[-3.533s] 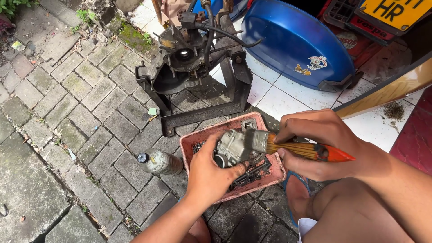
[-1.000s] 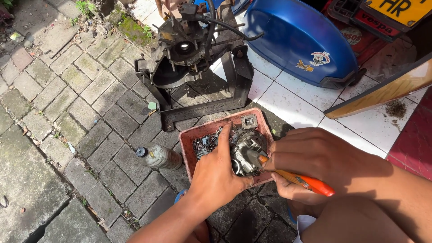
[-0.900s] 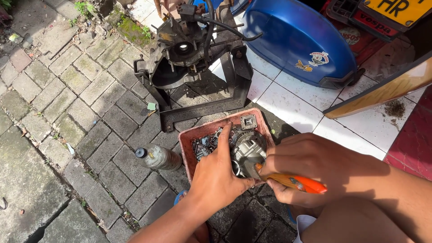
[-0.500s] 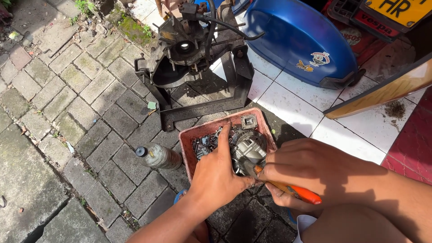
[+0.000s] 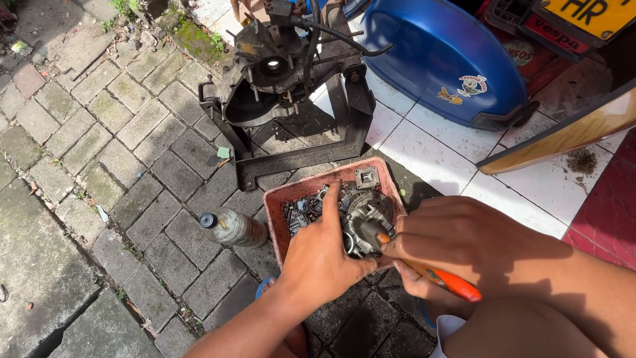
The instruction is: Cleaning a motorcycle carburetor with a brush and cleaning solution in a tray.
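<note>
Mossy grey paving, white tiles, red tray, left hand fingers gripping metal part, right hand fingers clamped on brush

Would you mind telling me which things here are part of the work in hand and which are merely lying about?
In use:
left hand steadying the metal engine part
right hand holding the orange-handled brush
pink tray of small parts

Lying about:
plastic bottle on the paving
engine casing on its black stand
blue body panel
</note>
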